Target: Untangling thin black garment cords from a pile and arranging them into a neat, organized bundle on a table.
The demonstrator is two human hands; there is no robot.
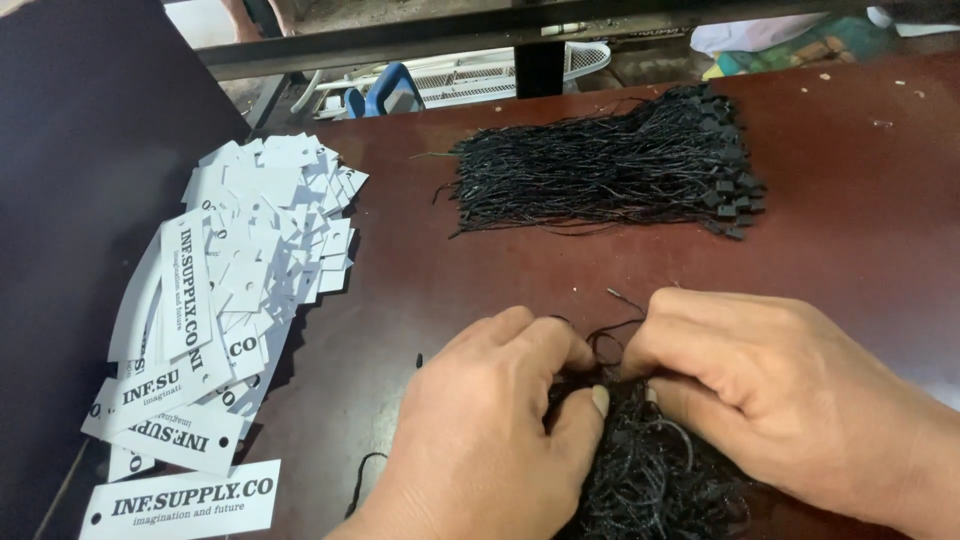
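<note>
Head view, left hand (490, 430): lies palm down at the near edge of the bench (860, 200), fingers curled over, thumb tip pressed against the near tangle of black cords (650, 470); the grip is nearly shut on a few strands at the tangle's top
Head view, right hand (770, 390): just beside the left, knuckles up, fingers bent inward and closed onto the same tangle from the other side; how many strands it has hold of cannot be told, as the fingertips are tucked under
Near tangle of black cords: sits directly under and between both grips, spreading toward the viewer below the hands; a few loose loops stand up in the gap between the two thumbs, and one thin cord end pokes out just beyond the right knuckles
Far bundle of black cords (600, 170): well apart from both grips, straight ahead of them across the bench, cords laid roughly side by side with small black plastic locks bunched at its right end
White card tags (250, 260): a loose heap well off to the left of the left grip, rectangular, with dark print and punched holes, some fanned out and overlapping, the nearest ones lying level with the left wrist
Dark board (70, 200): beyond the tags, furthest left of the grips
</note>
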